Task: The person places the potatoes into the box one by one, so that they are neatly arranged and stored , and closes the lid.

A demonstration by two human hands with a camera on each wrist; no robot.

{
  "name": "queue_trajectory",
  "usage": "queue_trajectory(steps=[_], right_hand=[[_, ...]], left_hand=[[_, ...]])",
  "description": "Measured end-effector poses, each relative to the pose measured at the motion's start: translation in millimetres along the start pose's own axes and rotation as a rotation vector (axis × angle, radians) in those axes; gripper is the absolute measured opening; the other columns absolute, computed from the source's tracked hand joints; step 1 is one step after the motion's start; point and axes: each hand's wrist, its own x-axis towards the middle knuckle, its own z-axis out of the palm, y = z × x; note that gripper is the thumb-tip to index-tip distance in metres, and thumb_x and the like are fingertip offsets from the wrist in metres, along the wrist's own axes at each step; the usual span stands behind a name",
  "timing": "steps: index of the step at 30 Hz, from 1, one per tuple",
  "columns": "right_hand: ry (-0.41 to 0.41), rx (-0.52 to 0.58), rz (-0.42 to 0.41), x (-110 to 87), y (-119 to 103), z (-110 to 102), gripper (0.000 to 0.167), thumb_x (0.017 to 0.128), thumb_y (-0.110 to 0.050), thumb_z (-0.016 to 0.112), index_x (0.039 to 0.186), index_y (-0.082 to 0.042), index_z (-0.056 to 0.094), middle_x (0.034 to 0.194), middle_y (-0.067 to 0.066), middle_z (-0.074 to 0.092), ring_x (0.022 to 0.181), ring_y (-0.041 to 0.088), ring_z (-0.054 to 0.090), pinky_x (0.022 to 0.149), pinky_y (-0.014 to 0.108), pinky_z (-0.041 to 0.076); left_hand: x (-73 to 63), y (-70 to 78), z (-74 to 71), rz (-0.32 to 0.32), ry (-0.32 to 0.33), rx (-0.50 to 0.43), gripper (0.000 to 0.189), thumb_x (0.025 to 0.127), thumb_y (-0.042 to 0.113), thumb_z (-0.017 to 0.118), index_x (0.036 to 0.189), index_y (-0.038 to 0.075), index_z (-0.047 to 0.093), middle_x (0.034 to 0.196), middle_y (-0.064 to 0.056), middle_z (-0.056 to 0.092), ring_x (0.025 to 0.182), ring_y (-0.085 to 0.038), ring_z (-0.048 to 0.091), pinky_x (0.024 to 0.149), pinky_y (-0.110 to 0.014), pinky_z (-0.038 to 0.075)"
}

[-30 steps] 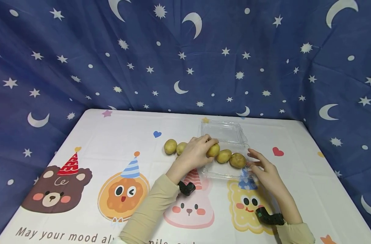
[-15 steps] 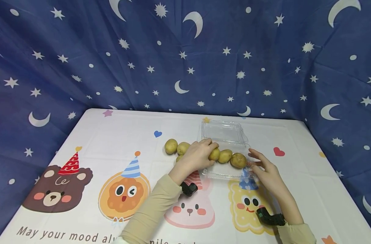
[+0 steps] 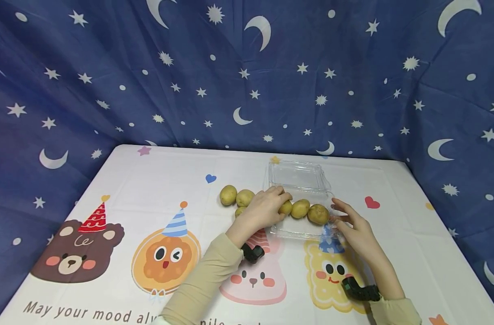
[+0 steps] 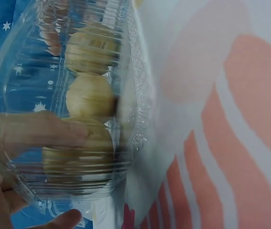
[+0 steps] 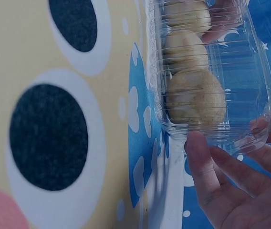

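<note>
Head view shows three potatoes (image 3: 300,208) in the clear box (image 3: 297,235) on the surface (image 3: 165,174). The left hand (image 3: 264,208) curls its fingers round the end potato (image 3: 286,208); the right hand (image 3: 352,227) pinches the box's edge. Potatoes look hard and smooth: grab the middle. The box looks light and bendy. Wrist views show its ribbed side (image 5: 221,62) but not the loose potatoes (image 3: 228,195).
</note>
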Motion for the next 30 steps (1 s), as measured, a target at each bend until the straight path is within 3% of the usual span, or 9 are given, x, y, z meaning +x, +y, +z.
queue_trajectory(steps=[2,5,8,11,15,18,24,30], right_hand=[[-0.001,-0.002,0.003,0.2,0.1,-0.2,0.055,0.095,-0.006,0.046,0.148,-0.009,0.034,0.142,0.023,0.047,0.117,0.041,0.057,0.094,0.054,0.046],[-0.003,-0.006,0.01,0.4,0.4,-0.8,0.055,0.095,-0.007,0.047,0.148,-0.009,0.034,0.142,0.022,0.047,0.117,0.04,0.057,0.09,0.036,0.051],[-0.006,-0.006,0.014,0.3,0.4,-1.1,0.055,0.095,-0.007,0.047,0.148,-0.01,0.034,0.142,0.022,0.047,0.117,0.04,0.057,0.082,0.018,0.047],[-0.007,0.004,0.014,0.0,0.0,-0.9,0.055,0.095,-0.007,0.047,0.148,-0.01,0.034,0.142,0.022,0.047,0.117,0.04,0.057,0.079,0.011,0.044],[-0.007,0.016,0.014,0.0,-0.3,-0.4,0.055,0.095,-0.007,0.047,0.148,-0.009,0.035,0.142,0.023,0.047,0.117,0.041,0.057,0.078,0.011,0.046],[-0.005,0.004,0.015,0.2,-0.4,-0.3,0.055,0.095,-0.007,0.047,0.148,-0.01,0.035,0.141,0.023,0.048,0.117,0.04,0.057,0.082,0.019,0.048],[-0.006,-0.003,0.014,0.3,0.0,-0.6,0.055,0.095,-0.007,0.047,0.148,-0.01,0.035,0.141,0.022,0.048,0.117,0.04,0.058,0.081,0.017,0.047],[-0.004,-0.001,0.01,0.1,-0.9,-0.2,0.054,0.095,-0.007,0.046,0.148,-0.009,0.034,0.141,0.023,0.047,0.118,0.042,0.057,0.092,0.049,0.048]], left_hand=[[-0.3,0.0,0.2,0.0,0.006,-0.004,0.047,0.083,0.026,0.072,0.127,0.02,0.059,0.119,0.002,0.058,0.117,-0.014,0.053,0.084,-0.033,0.05],[-0.7,0.1,0.3,0.004,0.02,-0.003,0.047,0.082,0.024,0.073,0.128,0.02,0.059,0.121,0.003,0.058,0.119,-0.014,0.052,0.085,-0.033,0.05],[-1.4,0.1,0.5,0.011,0.041,0.005,0.046,0.083,0.021,0.072,0.127,0.02,0.06,0.12,0.003,0.058,0.117,-0.014,0.052,0.085,-0.033,0.049],[-1.9,-0.1,0.9,0.008,0.064,0.012,0.044,0.083,0.019,0.07,0.126,0.02,0.06,0.119,0.003,0.057,0.114,-0.014,0.051,0.084,-0.032,0.048],[-2.5,-1.1,1.8,0.001,0.086,0.013,0.044,0.083,0.018,0.07,0.126,0.019,0.06,0.121,0.002,0.057,0.114,-0.015,0.051,0.085,-0.032,0.047],[-3.4,-1.6,2.2,-0.003,0.094,0.012,0.044,0.083,0.019,0.07,0.126,0.019,0.06,0.121,0.002,0.058,0.115,-0.015,0.052,0.086,-0.032,0.048],[-4.0,-1.4,2.9,-0.009,0.108,0.015,0.043,0.084,0.024,0.071,0.125,0.02,0.061,0.121,0.002,0.058,0.112,-0.015,0.053,0.085,-0.032,0.048],[-5.3,-1.2,3.0,-0.011,0.124,0.018,0.041,0.086,0.028,0.069,0.125,0.02,0.061,0.119,0.003,0.059,0.11,-0.014,0.054,0.084,-0.031,0.048]])
